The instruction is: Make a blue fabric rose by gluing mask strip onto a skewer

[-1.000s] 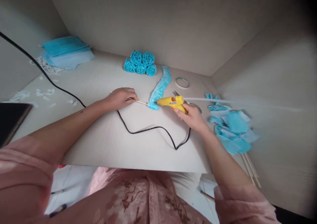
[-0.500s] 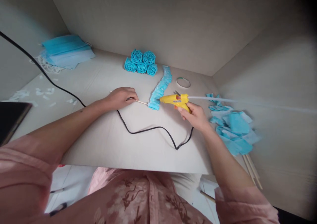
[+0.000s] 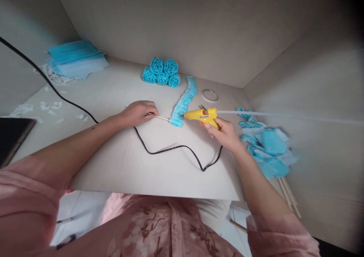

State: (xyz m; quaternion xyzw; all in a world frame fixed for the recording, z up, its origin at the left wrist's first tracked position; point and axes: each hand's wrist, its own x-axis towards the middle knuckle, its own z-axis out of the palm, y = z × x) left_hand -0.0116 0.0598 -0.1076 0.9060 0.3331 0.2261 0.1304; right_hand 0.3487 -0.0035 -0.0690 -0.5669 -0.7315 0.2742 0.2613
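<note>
My left hand [image 3: 139, 113] is closed around a thin pale wooden stick [image 3: 162, 118], whose far tip meets the near end of a ruffled blue fabric strip [image 3: 184, 101]. The strip lies lengthwise on the table, running away from me. In my right hand [image 3: 224, 132] is a yellow glue gun [image 3: 201, 114], its nozzle at the strip's right side near that end. Whether the nozzle touches the fabric I cannot tell. A long translucent glue stick [image 3: 250, 113] sticks out of the gun's back. Past the strip's left side sit several rolled blue fabric roses [image 3: 162, 72].
A black cord [image 3: 170, 148] winds over the table [image 3: 159, 173]. Blue face masks [image 3: 76, 56] are stacked at the back left, near white scraps [image 3: 51, 105]. A tape ring [image 3: 210, 95] lies behind the gun. Crumpled blue pieces [image 3: 270, 143] and wooden sticks [image 3: 288, 196] are at right.
The glue gun's nozzle has shifted very slightly to the right. My left hand, the stick and the strip hold almost the same place.
</note>
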